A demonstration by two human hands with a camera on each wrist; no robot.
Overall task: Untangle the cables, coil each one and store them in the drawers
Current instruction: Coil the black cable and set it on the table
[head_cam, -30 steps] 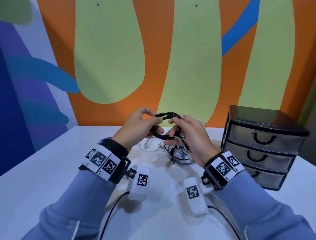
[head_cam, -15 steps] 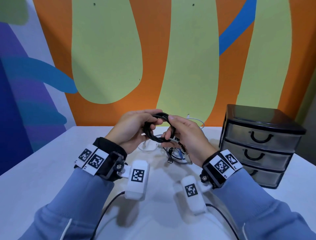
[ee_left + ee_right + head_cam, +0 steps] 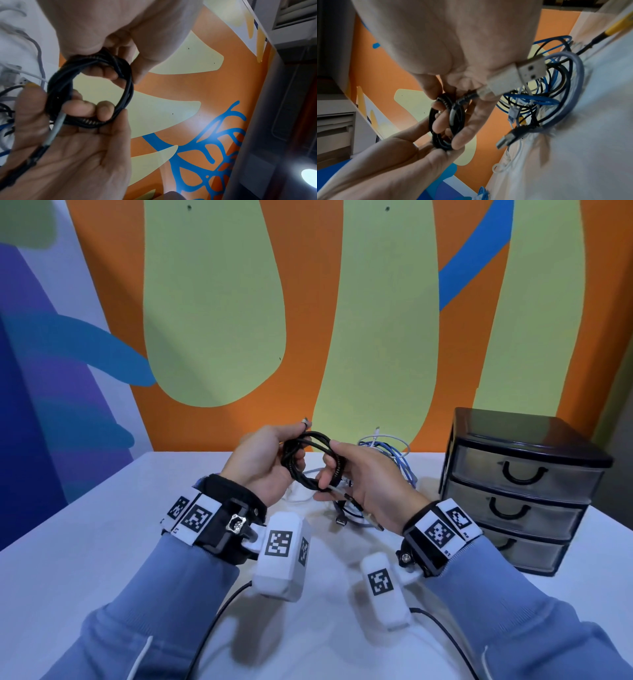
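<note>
Both hands — left hand (image 3: 262, 462), right hand (image 3: 364, 479) — are gripping the black coil (image 3: 310, 462); its loose USB end (image 3: 524, 73) is risking unwinding or snagging the pile (image 3: 394, 455) near the table's (image 3: 85, 542) back edge.

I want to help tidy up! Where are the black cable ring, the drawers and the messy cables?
black cable ring (image 3: 310, 463), head view, coil's left arc.
drawers (image 3: 520, 474), head view, top drawer's handle.
messy cables (image 3: 556, 86), right wrist view, tangle's middle.
</note>
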